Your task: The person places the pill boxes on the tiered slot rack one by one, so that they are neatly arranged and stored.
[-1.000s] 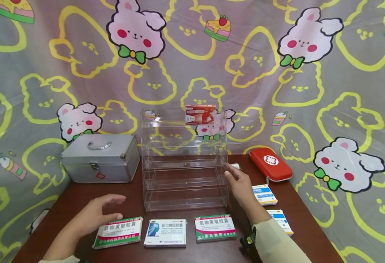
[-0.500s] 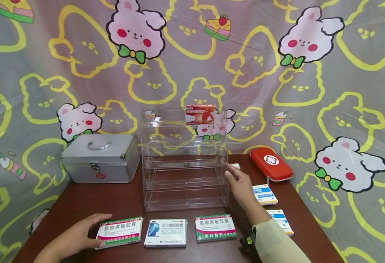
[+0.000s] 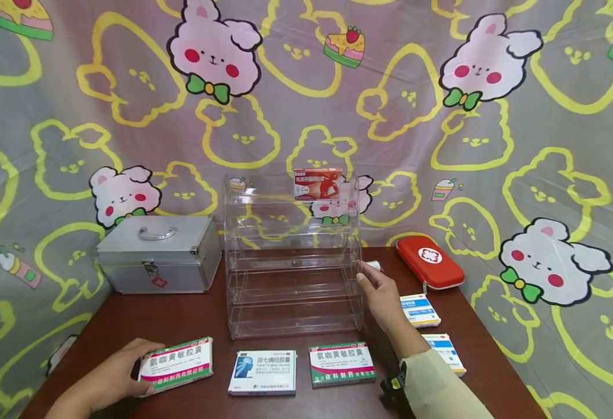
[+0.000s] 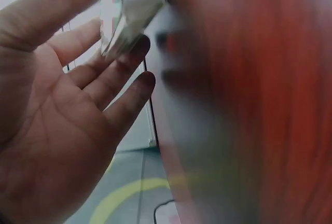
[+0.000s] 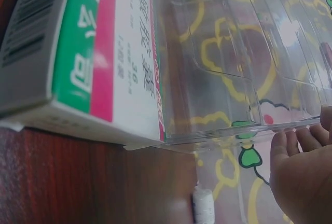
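My left hand [image 3: 119, 372] pinches a white, green and pink medicine box [image 3: 176, 365] by its left end, thumb at the near side and fingers at the far side. The box is tilted, its right end raised. In the left wrist view only the end of the held box [image 4: 140, 6] shows. My right hand [image 3: 382, 294] touches the right side of a clear tiered display rack [image 3: 296, 294] with its fingertips. In the right wrist view those fingers [image 5: 279, 143] lie along the rack's side wall. A red medicine box [image 3: 318, 184] stands on the rack's top tier.
On the table, a white-and-blue medicine box [image 3: 262, 372] and a second green-and-pink box [image 3: 343, 364] lie before the rack. Blue-and-white boxes [image 3: 420, 310] lie right of my right arm. A silver case [image 3: 156, 256] stands left, a red zip case [image 3: 431, 262] right. A small white bottle [image 5: 204, 206] lies behind my right hand.
My left hand has come down to the left green-and-pink medicine box, taken hold of it and drawn it a little left, tilting it. My right hand has stayed at the rack's side.
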### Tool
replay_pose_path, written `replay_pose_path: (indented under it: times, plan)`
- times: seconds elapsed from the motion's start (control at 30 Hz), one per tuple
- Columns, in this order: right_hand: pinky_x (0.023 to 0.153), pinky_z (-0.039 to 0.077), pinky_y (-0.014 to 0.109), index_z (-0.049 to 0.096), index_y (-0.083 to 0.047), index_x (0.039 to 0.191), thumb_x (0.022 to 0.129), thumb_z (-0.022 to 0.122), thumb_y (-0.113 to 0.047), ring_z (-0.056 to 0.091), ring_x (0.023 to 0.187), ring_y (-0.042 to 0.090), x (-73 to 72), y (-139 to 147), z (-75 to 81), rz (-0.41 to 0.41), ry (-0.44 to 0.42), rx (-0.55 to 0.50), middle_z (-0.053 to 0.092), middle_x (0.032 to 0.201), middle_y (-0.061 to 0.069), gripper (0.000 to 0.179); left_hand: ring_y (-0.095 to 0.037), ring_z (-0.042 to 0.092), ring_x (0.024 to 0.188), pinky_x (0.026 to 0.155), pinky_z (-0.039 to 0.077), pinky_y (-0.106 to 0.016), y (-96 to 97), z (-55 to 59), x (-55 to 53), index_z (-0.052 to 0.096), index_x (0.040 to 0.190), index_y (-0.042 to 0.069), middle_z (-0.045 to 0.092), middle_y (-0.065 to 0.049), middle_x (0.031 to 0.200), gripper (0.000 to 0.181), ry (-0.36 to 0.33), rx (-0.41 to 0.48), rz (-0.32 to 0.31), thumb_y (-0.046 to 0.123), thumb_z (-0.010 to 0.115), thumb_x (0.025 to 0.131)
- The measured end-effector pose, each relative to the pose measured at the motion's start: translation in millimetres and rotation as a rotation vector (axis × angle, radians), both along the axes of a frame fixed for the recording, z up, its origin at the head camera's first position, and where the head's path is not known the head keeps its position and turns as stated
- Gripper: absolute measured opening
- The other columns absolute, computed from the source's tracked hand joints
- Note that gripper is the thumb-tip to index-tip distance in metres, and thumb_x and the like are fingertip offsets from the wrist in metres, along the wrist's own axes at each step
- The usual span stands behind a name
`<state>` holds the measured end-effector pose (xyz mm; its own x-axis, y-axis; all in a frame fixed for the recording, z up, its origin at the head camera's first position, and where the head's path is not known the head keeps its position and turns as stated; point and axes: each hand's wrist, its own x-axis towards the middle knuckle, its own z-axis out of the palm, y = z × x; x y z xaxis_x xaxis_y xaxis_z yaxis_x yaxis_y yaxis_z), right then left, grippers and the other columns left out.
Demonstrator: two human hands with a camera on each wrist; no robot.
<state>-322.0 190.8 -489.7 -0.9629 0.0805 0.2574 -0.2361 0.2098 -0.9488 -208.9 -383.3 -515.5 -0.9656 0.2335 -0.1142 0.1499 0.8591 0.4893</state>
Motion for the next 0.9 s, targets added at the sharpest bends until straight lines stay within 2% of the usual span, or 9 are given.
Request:
replay_pose_path:
  times: [0.07, 0.17, 0.23, 0.3, 0.5, 0.63, 0.7, 0.8, 0.9]
  plan:
    - [0.102, 0.048, 0.003, 0.063, -0.006, 0.154, 0.11, 0.067, -0.014, 0.055, 0.15, 0.029, -0.4, 0, 0.3, -0.002, 0.0, -0.001, 0.063, 0.157, 0.01, 0.045, -0.018, 0.06, 0.114, 0.089, 0.054, -0.026, -4.2, -0.1, -1.0, 0.068, 0.139, 0.008, 0.066, -0.008, 0.132, 0.08, 0.06, -0.026, 0.054, 0.033, 0.102, 0.071]
    - [0.102, 0.048, 0.004, 0.063, -0.006, 0.153, 0.11, 0.066, -0.013, 0.056, 0.149, 0.028, -0.1, -1, 1.6, -0.001, 0.002, -0.011, 0.064, 0.156, 0.011, 0.044, -0.036, 0.068, 0.113, 0.092, 0.06, -0.045, -8.5, 1.0, -4.6, 0.067, 0.135, 0.001, 0.07, -0.022, 0.125, 0.079, 0.16, -0.06, 0.144, 0.029, 0.103, 0.071]
    - [0.103, 0.047, 0.003, 0.063, -0.006, 0.153, 0.11, 0.066, -0.013, 0.056, 0.15, 0.027, 0.5, -1, 2.7, 0.004, 0.0, -0.018, 0.064, 0.156, 0.011, 0.044, -0.048, 0.068, 0.114, 0.091, 0.059, -0.059, -10.6, 3.5, -8.0, 0.066, 0.134, -0.003, 0.069, -0.03, 0.124, 0.074, 0.202, -0.073, 0.201, 0.026, 0.1, 0.075]
    - [0.103, 0.047, 0.003, 0.063, -0.006, 0.153, 0.11, 0.066, -0.014, 0.055, 0.15, 0.026, 0.7, -1, 3.3, 0.009, -0.008, -0.025, 0.064, 0.157, 0.011, 0.044, -0.056, 0.067, 0.114, 0.09, 0.057, -0.068, -12.2, 6.8, -10.3, 0.067, 0.132, -0.005, 0.069, -0.035, 0.125, 0.064, 0.245, -0.078, 0.236, 0.023, 0.096, 0.082]
    - [0.102, 0.046, 0.0, 0.063, -0.005, 0.153, 0.109, 0.067, -0.013, 0.054, 0.151, 0.025, 1.1, -2, 2.7, 0.013, -0.018, -0.044, 0.063, 0.157, 0.01, 0.044, -0.058, 0.069, 0.111, 0.085, 0.057, -0.07, -8.1, 12.5, -16.4, 0.073, 0.125, -0.003, 0.073, -0.035, 0.122, 0.033, 0.358, -0.069, 0.274, 0.009, 0.079, 0.096]
    - [0.103, 0.046, 0.001, 0.063, -0.004, 0.152, 0.109, 0.067, -0.011, 0.054, 0.151, 0.026, 1.9, -3, 3.0, 0.01, -0.008, -0.049, 0.063, 0.157, 0.011, 0.044, -0.055, 0.072, 0.105, 0.082, 0.057, -0.069, -2.7, 14.2, -21.7, 0.075, 0.122, -0.002, 0.076, -0.033, 0.114, 0.026, 0.447, -0.036, 0.3, 0.004, 0.076, 0.096]
    - [0.103, 0.047, 0.002, 0.063, -0.005, 0.152, 0.109, 0.067, -0.011, 0.054, 0.151, 0.026, 2.1, -4, 3.4, 0.009, -0.008, -0.047, 0.063, 0.157, 0.011, 0.044, -0.053, 0.074, 0.101, 0.076, 0.058, -0.064, 0.1, 17.7, -24.4, 0.076, 0.122, -0.002, 0.077, -0.032, 0.111, 0.025, 0.485, -0.017, 0.328, 0.005, 0.076, 0.097]
    - [0.104, 0.048, 0.003, 0.063, -0.006, 0.153, 0.11, 0.066, -0.012, 0.054, 0.15, 0.026, 1.6, -3, 2.1, 0.009, -0.011, -0.046, 0.064, 0.156, 0.01, 0.044, -0.051, 0.075, 0.1, 0.066, 0.058, -0.045, 5.4, 30.3, -27.8, 0.075, 0.125, -0.002, 0.077, -0.032, 0.115, 0.026, 0.512, 0.038, 0.412, 0.009, 0.074, 0.101]
    - [0.103, 0.047, 0.002, 0.063, -0.006, 0.153, 0.11, 0.066, -0.013, 0.054, 0.15, 0.025, 1.0, -3, 1.0, 0.011, -0.014, -0.047, 0.064, 0.156, 0.009, 0.044, -0.05, 0.073, 0.111, 0.063, 0.048, -0.02, 15.7, 52.7, -30.5, 0.07, 0.136, -0.003, 0.073, -0.034, 0.128, 0.034, 0.469, 0.166, 0.533, 0.016, 0.067, 0.108]
